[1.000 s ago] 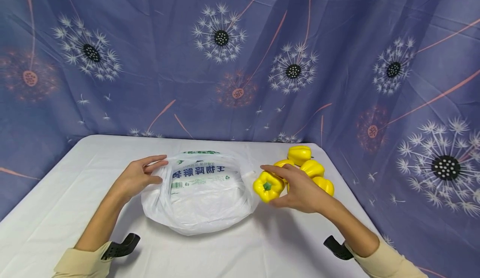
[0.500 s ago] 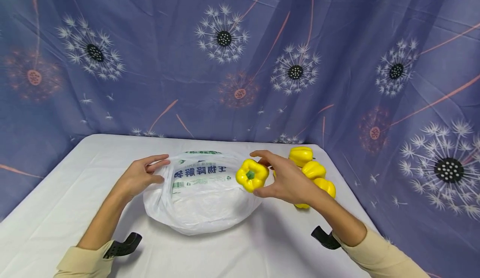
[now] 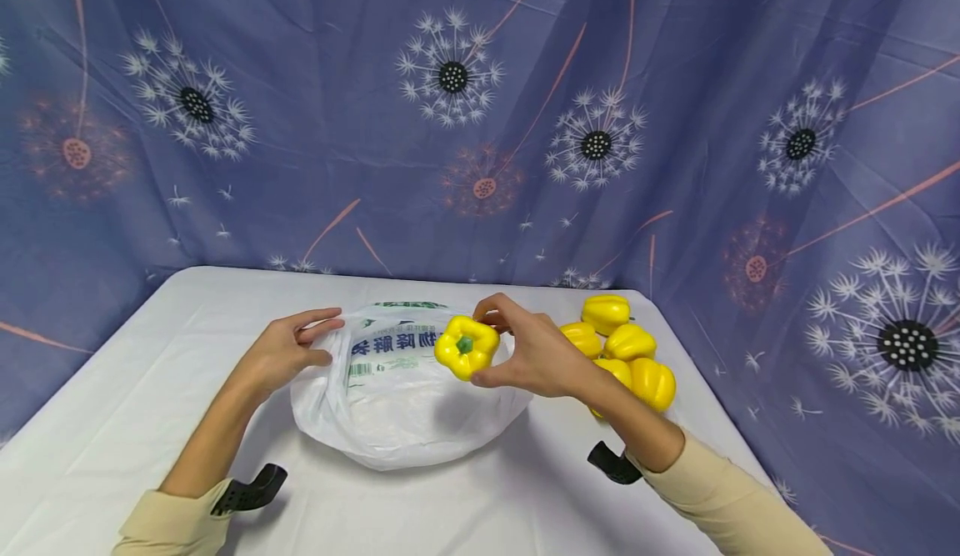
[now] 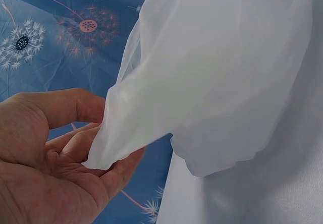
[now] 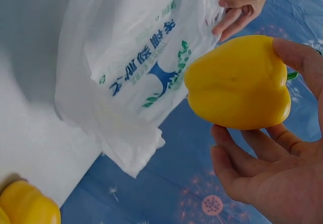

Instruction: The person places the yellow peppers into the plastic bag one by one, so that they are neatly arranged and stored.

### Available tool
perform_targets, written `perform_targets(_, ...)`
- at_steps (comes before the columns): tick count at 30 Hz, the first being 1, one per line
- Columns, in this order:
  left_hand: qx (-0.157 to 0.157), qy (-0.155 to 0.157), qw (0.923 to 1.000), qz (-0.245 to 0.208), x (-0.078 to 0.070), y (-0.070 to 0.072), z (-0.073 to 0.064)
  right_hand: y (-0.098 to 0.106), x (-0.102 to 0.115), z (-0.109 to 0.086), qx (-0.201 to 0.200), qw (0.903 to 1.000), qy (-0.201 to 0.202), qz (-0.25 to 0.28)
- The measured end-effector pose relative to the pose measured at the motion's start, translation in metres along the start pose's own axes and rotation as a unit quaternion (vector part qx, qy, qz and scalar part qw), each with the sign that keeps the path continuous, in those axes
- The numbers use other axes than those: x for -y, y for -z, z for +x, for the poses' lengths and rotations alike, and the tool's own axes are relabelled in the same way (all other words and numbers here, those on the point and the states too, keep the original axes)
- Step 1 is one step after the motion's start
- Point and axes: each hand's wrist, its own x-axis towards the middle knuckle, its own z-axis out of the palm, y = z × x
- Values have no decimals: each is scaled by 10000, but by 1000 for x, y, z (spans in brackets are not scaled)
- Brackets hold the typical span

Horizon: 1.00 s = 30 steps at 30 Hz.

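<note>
My right hand (image 3: 536, 348) holds a yellow bell pepper (image 3: 467, 348) by thumb and fingers, its green stem facing the head camera. In the right wrist view the bell pepper (image 5: 237, 82) lies sideways between the thumb and the fingertips. Under it, a white plastic bag (image 3: 408, 448) with blue and green print stands with its mouth spread on the table. At the bag's left rim, my left hand (image 3: 281, 356) has its fingers bent around the edge. The left wrist view has a bag corner (image 4: 121, 133) between the fingers and palm; the exact contact is partly hidden.
Several more yellow bell peppers (image 3: 630, 343) sit in a cluster at the right of the white-covered table (image 3: 225, 298). A blue dandelion-print cloth (image 3: 337, 122) hangs behind and at both sides. Black wrist mounts (image 3: 251, 489) stick out from both sleeves.
My right hand has lifted the bell pepper from beside the cluster and carried it left, over the bag's mouth. The left hand stays at the bag's rim.
</note>
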Motion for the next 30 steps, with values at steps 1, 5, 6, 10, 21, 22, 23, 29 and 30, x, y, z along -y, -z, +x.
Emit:
perform_targets(1,3,-5,10000,9,0,0,0,-2,0,2,13,10000,-12,11)
perform_targets(5,-13,14,10000,57,0,1,-1,-10,1,11,64,10000,-49,43)
perform_targets(6,-16,20,10000,47,0,1,-1,-12,1,13,71,9999,-61,57)
perform_targets(10,24,37,10000,3,1,0,1,-19,-1,20,66,9999,-2,137)
perform_targets(21,-7,22,10000,-9,0,-2,3,-44,-4,37,186,9980,-149,578)
perform_targets(22,-12,38,10000,11,0,-2,3,-47,-4,38,191,9977,-199,626)
perform_targets(23,-17,57,10000,30,0,-2,3,-51,-4,40,195,9973,-260,660)
perform_targets(29,-34,98,9999,133,0,-3,5,-68,-2,49,176,9940,-687,834)
perform_targets(30,-32,92,9999,143,0,-3,5,-71,-2,51,174,9935,-742,844)
